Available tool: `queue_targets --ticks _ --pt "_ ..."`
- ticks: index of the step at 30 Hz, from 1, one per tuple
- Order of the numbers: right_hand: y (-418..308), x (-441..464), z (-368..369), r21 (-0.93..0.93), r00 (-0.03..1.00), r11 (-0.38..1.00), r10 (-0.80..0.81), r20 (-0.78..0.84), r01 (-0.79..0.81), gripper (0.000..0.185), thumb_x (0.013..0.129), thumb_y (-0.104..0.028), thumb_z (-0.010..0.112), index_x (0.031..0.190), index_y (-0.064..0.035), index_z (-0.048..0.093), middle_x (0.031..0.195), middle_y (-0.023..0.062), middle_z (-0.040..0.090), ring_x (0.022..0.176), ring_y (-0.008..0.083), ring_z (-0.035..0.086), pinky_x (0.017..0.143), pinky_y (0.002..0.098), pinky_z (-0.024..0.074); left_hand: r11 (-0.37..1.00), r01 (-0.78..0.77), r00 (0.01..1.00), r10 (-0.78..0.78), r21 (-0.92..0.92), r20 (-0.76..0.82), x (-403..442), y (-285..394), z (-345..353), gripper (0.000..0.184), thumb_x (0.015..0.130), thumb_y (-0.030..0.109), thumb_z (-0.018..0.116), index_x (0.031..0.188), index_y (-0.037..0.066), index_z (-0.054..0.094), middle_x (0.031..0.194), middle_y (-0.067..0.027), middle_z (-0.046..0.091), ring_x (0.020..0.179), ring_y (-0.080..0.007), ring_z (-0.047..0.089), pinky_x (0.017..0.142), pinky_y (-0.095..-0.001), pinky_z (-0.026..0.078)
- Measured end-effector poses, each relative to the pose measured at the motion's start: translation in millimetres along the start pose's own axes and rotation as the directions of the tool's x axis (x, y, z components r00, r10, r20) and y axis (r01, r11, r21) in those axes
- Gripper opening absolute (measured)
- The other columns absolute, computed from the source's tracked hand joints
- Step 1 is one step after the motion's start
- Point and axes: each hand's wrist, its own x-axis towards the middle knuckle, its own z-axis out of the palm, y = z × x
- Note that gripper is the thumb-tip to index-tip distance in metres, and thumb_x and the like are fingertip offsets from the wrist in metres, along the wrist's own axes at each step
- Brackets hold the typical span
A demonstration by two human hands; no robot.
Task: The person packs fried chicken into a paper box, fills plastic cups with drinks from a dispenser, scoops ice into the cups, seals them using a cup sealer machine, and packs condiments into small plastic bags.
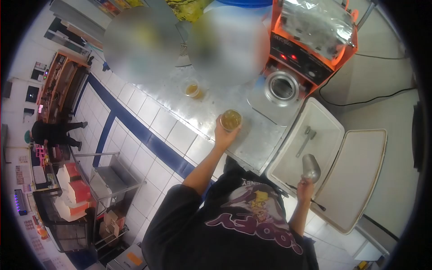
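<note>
Left hand: wrapped round a cup of amber drink, over the bench
Right hand: clenched on the handle of a metal scoop, at the cooler
Cooler: open beside the bench, lid swung out right
Second cup: on the bench beyond the first, amber liquid inside
Orange machine: far right, red lights lit

One head-worn camera looks forward and steeply down over the wearer's shirt, close above the left hand, right hand and table; its wide, round, black-cornered view reaches left across the floor to a far person, who appears turned sideways
</note>
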Motion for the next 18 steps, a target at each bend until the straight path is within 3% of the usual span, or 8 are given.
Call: queue_targets --ticks 4,5,7,8,11,12,15,18 --pt "16 26 -6 0.105 0.999 0.994 -0.036 -0.023 0.039 0.014 0.091 -0.003 0.059 0.104 -0.0041 0.059 0.093 0.0055 0.062 0.068 0.0123 0.054 0.06 0.0247 0.0472 0.971 -0.165 0.983 0.146 0.175 0.113 9 -9 -21 0.089 0.077 0.023 0.085 0.145 -0.002 0.033 0.131 -0.0206 0.056 0.123 -0.0302 0.058 0.103 -0.0382 0.046" --pt "33 55 -37 -0.491 0.917 0.782 -0.384 0.106 0.384 0.013 0.091 -0.003 0.059 0.104 -0.0034 0.059 0.091 0.0056 0.061 0.068 0.0132 0.053 0.06 0.0259 0.0473 0.926 -0.235 0.969 0.202 0.295 0.14 10 -28 -28 0.09 0.079 0.02 0.082 0.148 -0.003 0.03 0.131 -0.0214 0.055 0.124 -0.0305 0.057 0.105 -0.0381 0.045" --pt "55 100 -89 -0.825 0.834 0.31 -0.458 0.307 0.473 0.011 0.091 -0.002 0.057 0.103 -0.0015 0.057 0.088 0.0067 0.058 0.068 0.0155 0.053 0.061 0.0285 0.0476 0.997 0.014 0.987 -0.027 0.08 0.157 13 -44 -46 0.089 0.079 0.01 0.072 0.152 -0.002 0.024 0.136 -0.0217 0.048 0.129 -0.0325 0.052 0.108 -0.0397 0.043" --pt "48 99 -78 -0.84 0.849 0.32 -0.455 0.269 0.438 0.013 0.092 -0.002 0.055 0.105 -0.0014 0.056 0.089 0.0077 0.058 0.067 0.0169 0.054 0.06 0.0297 0.0482 0.995 0.074 0.995 -0.069 -0.066 0.077 25 -93 -59 0.087 0.078 0.01 0.067 0.153 -0.001 0.023 0.138 -0.0221 0.046 0.125 -0.0334 0.053 0.107 -0.0414 0.043" --pt "11 97 -9 -0.344 0.974 0.928 -0.193 -0.121 0.141 0.019 0.093 -0.003 0.051 0.111 -0.0012 0.054 0.089 0.0107 0.058 0.064 0.0213 0.058 0.056 0.0333 0.05 0.99 -0.08 0.996 0.077 0.117 0.034 57 -70 -82 0.082 0.082 0.011 0.064 0.153 -0.001 0.024 0.147 -0.0219 0.04 0.131 -0.0346 0.047 0.105 -0.045 0.046" --pt "0 106 12 -0.228 0.971 0.968 -0.147 -0.191 0.102 0.021 0.093 -0.004 0.049 0.114 -0.0011 0.053 0.089 0.0117 0.058 0.064 0.0228 0.059 0.055 0.0345 0.0505 0.989 -0.005 1.0 0.008 0.147 -0.021 69 -65 -81 0.079 0.085 0.01 0.063 0.153 -0.002 0.023 0.149 -0.0226 0.039 0.131 -0.0359 0.047 0.105 -0.047 0.045" --pt "-22 150 42 -0.531 0.982 0.842 -0.166 -0.087 0.096 0.035 0.091 -0.003 0.048 0.127 -0.0056 0.051 0.096 0.0156 0.061 0.063 0.0256 0.063 0.053 0.0364 0.053 0.983 0.147 0.983 -0.133 0.108 -0.128 105 -75 -87 0.081 0.089 0.008 0.063 0.154 -0.002 0.016 0.154 -0.0234 0.032 0.139 -0.0379 0.039 0.113 -0.0446 0.039" --pt "15 235 34 -0.937 0.91 0.231 -0.381 0.162 0.263 0.042 0.092 -0.004 0.05 0.134 -0.0076 0.049 0.1 0.0218 0.065 0.072 0.0309 0.068 0.062 0.0404 0.0559 0.971 0.203 0.968 -0.179 0.124 -0.177 129 -77 -85 0.084 0.088 0.007 0.063 0.155 -0.002 0.012 0.155 -0.0241 0.03 0.143 -0.0374 0.035 0.114 -0.0449 0.038"
